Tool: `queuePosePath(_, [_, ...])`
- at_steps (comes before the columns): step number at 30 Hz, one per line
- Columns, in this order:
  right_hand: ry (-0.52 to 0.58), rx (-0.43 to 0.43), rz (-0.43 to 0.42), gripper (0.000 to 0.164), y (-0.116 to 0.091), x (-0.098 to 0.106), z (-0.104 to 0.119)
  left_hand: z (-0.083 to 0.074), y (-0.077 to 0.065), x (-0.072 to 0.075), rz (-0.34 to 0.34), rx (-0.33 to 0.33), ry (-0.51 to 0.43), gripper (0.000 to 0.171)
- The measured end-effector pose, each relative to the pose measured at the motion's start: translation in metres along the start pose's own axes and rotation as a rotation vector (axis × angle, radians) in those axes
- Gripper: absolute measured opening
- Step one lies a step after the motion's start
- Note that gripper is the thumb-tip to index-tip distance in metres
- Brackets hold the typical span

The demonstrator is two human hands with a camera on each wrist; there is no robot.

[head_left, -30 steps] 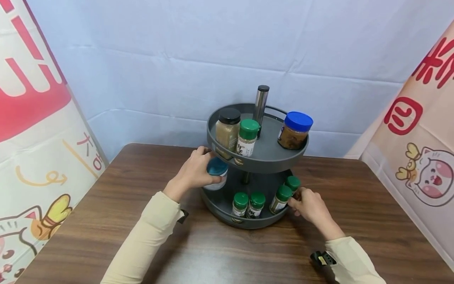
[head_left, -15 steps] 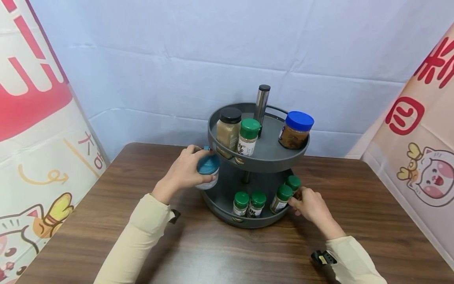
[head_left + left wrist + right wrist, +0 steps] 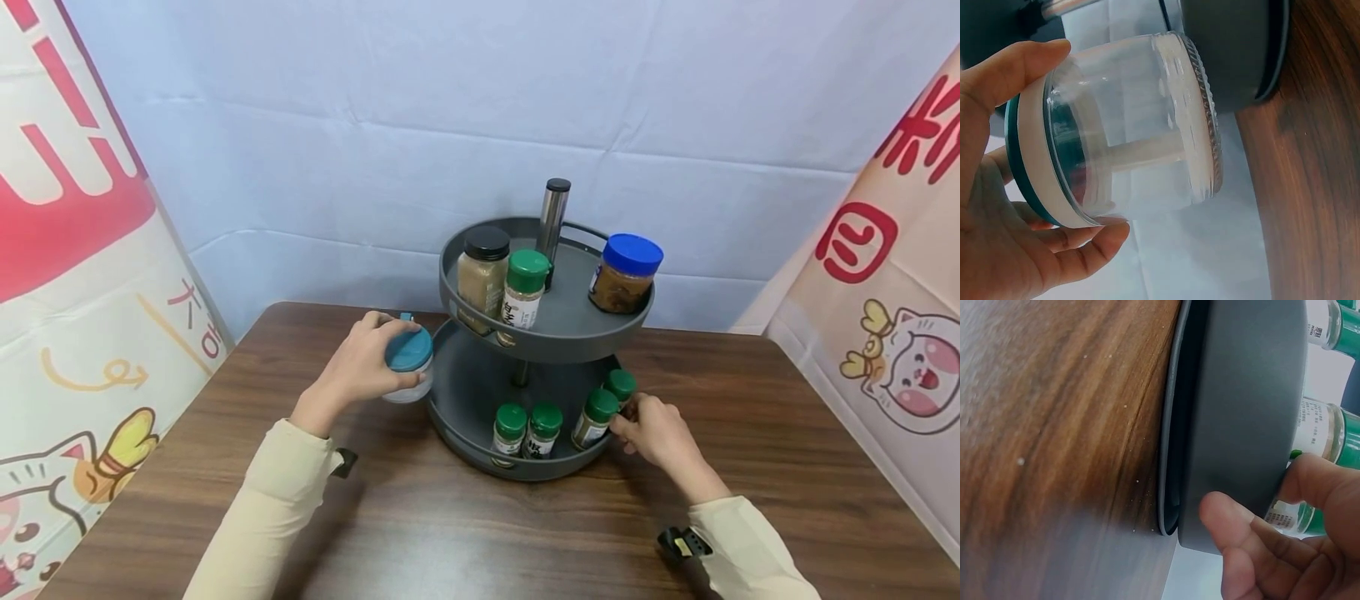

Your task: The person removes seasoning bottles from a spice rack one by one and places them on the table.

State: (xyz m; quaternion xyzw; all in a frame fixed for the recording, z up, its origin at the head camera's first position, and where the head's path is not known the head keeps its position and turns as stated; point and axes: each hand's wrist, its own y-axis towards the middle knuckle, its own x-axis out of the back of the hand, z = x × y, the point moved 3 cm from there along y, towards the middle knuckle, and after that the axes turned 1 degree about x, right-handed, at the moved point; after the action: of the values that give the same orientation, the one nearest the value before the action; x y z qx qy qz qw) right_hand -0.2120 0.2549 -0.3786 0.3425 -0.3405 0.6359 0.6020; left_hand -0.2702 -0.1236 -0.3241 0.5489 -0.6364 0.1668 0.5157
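Observation:
My left hand (image 3: 351,365) grips a clear round jar (image 3: 1135,131) by its teal lid (image 3: 409,350), left of a dark grey two-tier turntable rack (image 3: 517,472). In the left wrist view the jar has a white band under its lid, a pale upright piece inside and whitish residue near its base. Thumb and fingers lie on opposite sides of the lid end. At the rack's right side my right hand (image 3: 658,435) pinches the lower tray's wall (image 3: 1247,406). Green-capped spice bottles (image 3: 600,408) stand inside, close to that hand.
Two more green-capped bottles (image 3: 511,425) stand at the lower tray's front. The upper tray (image 3: 570,340) bears a black-capped jar (image 3: 482,279), a green-capped bottle (image 3: 522,292) and a blue-lidded jar (image 3: 626,273). A metal post (image 3: 553,217) rises through it. Cloth hangs behind the wooden table (image 3: 480,542).
My left hand has drawn the teal-lidded jar leftward, out from between the two tiers to beside the rack. The right hand has stayed at the lower tray's wall.

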Motion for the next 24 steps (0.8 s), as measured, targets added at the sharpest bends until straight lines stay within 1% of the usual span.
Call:
queuePosePath(4, [0.004,-0.005,0.001,0.012,0.0,0.0,0.0,0.006,-0.004,0.004,0.003,0.009,-0.007,0.063])
queuePosePath(11, [0.001,-0.001,-0.004,0.014,0.0,0.0,0.0,0.019,-0.013,0.01,0.005,0.047,-0.004,0.065])
queuePosePath(19, [0.004,0.003,-0.008,0.012,0.0,0.0,0.0,0.036,-0.021,0.009,0.032,0.089,0.005,0.065])
queuePosePath(24, [0.002,0.014,-0.018,0.012,0.001,0.0,-0.001,0.047,-0.025,0.006,0.037,0.108,0.012,0.066])
